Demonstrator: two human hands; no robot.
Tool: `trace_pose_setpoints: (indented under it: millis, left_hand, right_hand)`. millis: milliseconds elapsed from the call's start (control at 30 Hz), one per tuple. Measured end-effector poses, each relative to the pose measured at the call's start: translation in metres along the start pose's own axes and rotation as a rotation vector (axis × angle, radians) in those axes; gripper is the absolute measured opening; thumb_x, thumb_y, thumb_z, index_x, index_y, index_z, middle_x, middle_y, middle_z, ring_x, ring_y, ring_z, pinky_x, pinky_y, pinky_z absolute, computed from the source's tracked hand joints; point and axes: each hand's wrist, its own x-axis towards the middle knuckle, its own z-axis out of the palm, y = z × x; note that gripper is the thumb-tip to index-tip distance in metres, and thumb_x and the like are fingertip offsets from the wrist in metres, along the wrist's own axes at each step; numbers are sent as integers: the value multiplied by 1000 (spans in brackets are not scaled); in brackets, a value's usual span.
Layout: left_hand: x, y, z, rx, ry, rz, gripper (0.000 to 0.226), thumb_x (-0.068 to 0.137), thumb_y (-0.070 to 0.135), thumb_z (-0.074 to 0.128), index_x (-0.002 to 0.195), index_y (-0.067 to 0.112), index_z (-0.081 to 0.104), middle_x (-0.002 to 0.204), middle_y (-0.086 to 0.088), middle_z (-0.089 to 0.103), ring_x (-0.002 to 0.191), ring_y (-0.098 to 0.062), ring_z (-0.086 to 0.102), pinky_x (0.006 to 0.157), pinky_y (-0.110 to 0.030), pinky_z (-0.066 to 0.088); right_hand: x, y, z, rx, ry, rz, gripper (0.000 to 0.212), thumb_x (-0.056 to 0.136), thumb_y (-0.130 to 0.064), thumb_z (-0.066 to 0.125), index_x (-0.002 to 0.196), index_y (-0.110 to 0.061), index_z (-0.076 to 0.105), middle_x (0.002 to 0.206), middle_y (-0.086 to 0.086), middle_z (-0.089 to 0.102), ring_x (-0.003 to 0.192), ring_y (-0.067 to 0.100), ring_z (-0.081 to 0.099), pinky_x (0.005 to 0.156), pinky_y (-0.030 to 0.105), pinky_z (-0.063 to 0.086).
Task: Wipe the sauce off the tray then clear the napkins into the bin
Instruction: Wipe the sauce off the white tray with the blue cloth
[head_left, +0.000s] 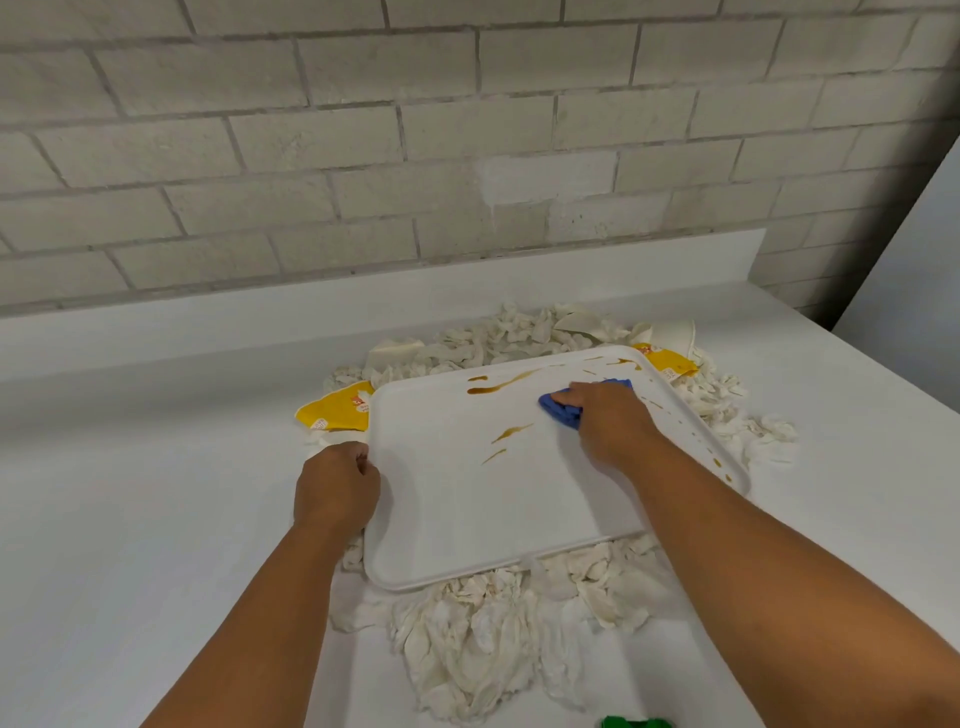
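**On the white table: tray mid-wipe, napkins all around**

On the white table (156, 519), against the brick wall (363, 130), a white tray (467, 519) lay tilted on a heap of crumpled white napkins (467, 649). Napkins stuck out past its far edge, its right side and its near edge.

Right hand (608, 421) was on the tray's far-right part, fingers curled round a bunched blue cloth (563, 410), cloth down on the tray surface. Left hand (337, 488) was at the tray's left rim, fingers curled over the edge, gripping it. Hands well apart, one per side of the tray.

Brown sauce (498, 384) on the tray: a long streak along the far edge, left of the cloth; two short streaks near the middle; a row of small drops along the right rim.

Two yellow wrappers in the pile: one (335, 413) at the tray's far-left corner, touching it, one (667, 364) behind the far-right corner. A white paper cup (675, 332) lay on its side just behind that one.

A green object (636, 722) sat at the bottom edge of view, cut off; couldn't tell what. No bin in sight.
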Motion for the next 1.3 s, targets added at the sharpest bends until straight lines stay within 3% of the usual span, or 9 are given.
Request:
trace_pose_setpoints:
  millis: [400,533,633,667,767,900,1100,1200,1300]
  left_hand:
    - [3,4,0,-79,6,-65,15,86,13,55,92,10,68,82,-6,64,74,-20,51,67,-28,38]
    - [1,4,0,-58,7,-60,16,86,12,53,87,10,68,78,-8,64,71,-22,51,63,-30,41]
    - [0,3,-1,-72,-4,-51,15,86,11,52,81,15,65,81,-13,68,70,-24,54,67,-34,49]
    - [0,2,-1,-83,-11,-47,16,86,10,51,82,16,66,81,-13,68,71,-25,55,69,-35,50]
    - [3,-4,-5,-206,-61,-79,21,87,11,53,94,17,72,79,-6,69,72,-27,61,73,-36,54]
    - [5,-6,-8,-295,-107,-125,24,86,12,55,99,21,73,71,-4,68,60,-24,60,70,-40,57]
    - [2,-5,-8,-264,-93,-82,24,86,11,54,100,15,72,86,-8,72,74,-31,65,74,-43,57]
    - [3,-3,-6,-204,-81,-62,24,89,12,53,104,15,71,92,-10,71,73,-28,63,74,-37,56]
    - [3,-2,-3,-134,-54,-61,26,90,14,53,110,13,69,99,-10,71,81,-24,61,72,-28,47]
  right_hand:
    - [-42,-76,43,14,-276,-573,58,92,8,44,138,-27,52,155,-6,34,147,17,20,117,32,19]
    - [-53,-38,19,54,-279,-539,53,90,9,48,130,-23,60,148,-6,44,143,13,29,111,19,16]
    - [-49,-7,-3,234,-226,-311,38,90,7,48,107,-17,72,128,7,61,136,32,40,95,9,27]
    - [-45,1,-7,257,-164,-256,36,90,6,48,100,-20,70,122,11,61,132,39,42,91,10,31]
    - [-35,3,1,1,-11,-120,55,88,2,47,133,-30,55,144,4,48,134,28,42,104,31,38]
    - [-44,-45,28,-18,-102,-201,61,90,-3,54,145,-28,40,156,-3,32,145,19,25,116,34,25]
    - [-73,-116,60,11,-179,-672,55,83,6,55,132,-17,59,145,9,48,136,26,39,115,36,25]
    - [-48,-114,59,63,-181,-699,58,83,10,50,132,-21,59,147,7,47,136,21,39,111,35,31]
    - [-23,-110,57,152,-172,-672,49,77,15,50,99,-21,73,110,9,67,97,22,59,88,41,45]
